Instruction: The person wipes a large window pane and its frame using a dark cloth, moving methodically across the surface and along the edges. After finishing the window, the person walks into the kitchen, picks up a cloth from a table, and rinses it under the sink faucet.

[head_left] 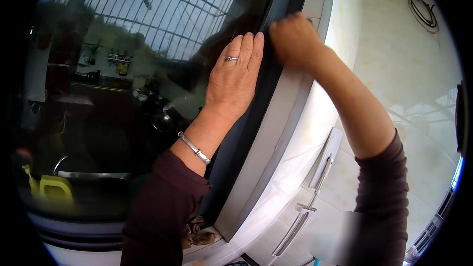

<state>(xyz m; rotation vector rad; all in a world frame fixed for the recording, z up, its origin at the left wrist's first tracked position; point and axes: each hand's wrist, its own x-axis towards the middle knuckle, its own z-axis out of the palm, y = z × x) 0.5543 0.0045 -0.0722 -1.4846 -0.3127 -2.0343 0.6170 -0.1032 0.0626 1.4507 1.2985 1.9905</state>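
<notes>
My left hand [234, 76] lies flat on the dark window glass [172, 98], fingers stretched and together, its tips beside the dark window frame [261, 88]. It wears a ring, and a silver bangle [194, 148] circles the wrist. My right hand [297, 42] is curled into a fist at the frame's right edge, higher up than the left. The right hand is slightly smeared, and whatever its fingers may hold is hidden. Both arms have dark sleeves pushed up the forearm.
Brown lumps [202, 236] lie on the sill corner below my left arm. Against the tiled wall [384, 44] stands a white and metal flat tool with a pole [318, 187]. A dark cable coil [422, 12] hangs high right. Behind the glass shows a yellow object [55, 187].
</notes>
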